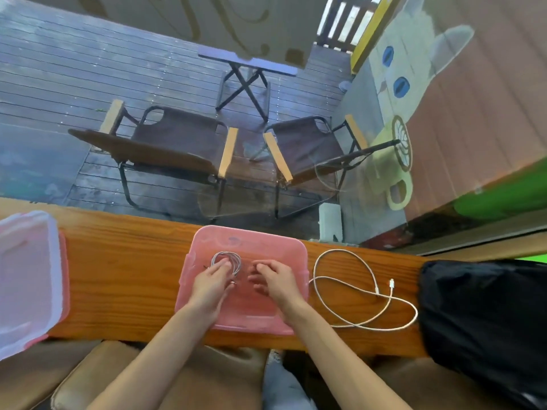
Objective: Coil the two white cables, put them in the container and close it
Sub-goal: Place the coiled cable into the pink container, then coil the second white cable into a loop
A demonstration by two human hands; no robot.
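A pink translucent container point(266, 244) stands open on the wooden counter in front of me. Inside it lies a coiled white cable point(229, 258), with my left hand point(211, 281) resting on its near edge, fingers touching the loops. My right hand point(273, 279) hovers inside the container just right of the coil, fingers apart and holding nothing. A second white cable point(367, 291) lies uncoiled in loose loops on the counter to the right of the container. The container's lid point(28, 279), clear with pink clips, lies at the far left.
A black bag point(485, 315) sits on the counter at the right end. Beyond the wooden counter point(124, 276) a window shows two folding chairs point(177, 149) and a small table on a wet deck. Cushioned seats are below the counter edge.
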